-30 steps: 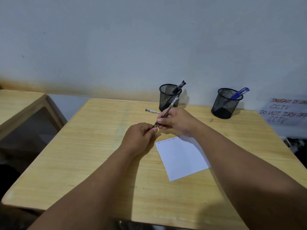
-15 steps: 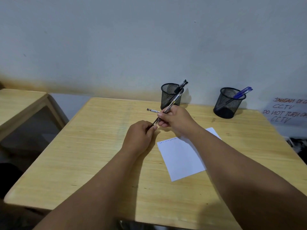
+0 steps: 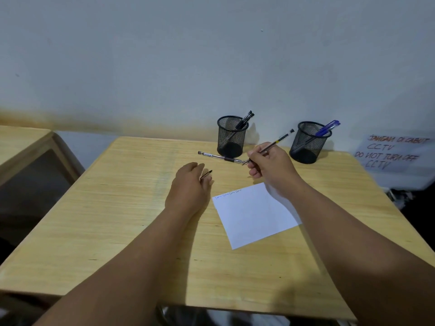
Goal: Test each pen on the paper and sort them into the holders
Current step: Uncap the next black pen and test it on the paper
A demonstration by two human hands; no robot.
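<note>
My right hand (image 3: 270, 164) grips an uncapped black pen (image 3: 280, 139), tip pointing left and down, above the table just beyond the white paper (image 3: 254, 215). My left hand (image 3: 190, 187) is closed around the pen's black cap (image 3: 207, 174), whose clip sticks out past my fingers. Another pen (image 3: 220, 156) lies on the wooden table (image 3: 117, 220) in front of the left mesh holder (image 3: 231, 135), which holds black pens. The right mesh holder (image 3: 309, 141) holds blue pens. Several scribbles run along the paper's top edge.
A handwritten CCTV notice (image 3: 390, 151) leans against the wall at the right. A second wooden table (image 3: 21, 140) stands to the left, with a gap between the two. The wall rises right behind the holders.
The cap has come off the pen: my left hand kept it and stayed low, while my right hand swung the pen to the right and up.
</note>
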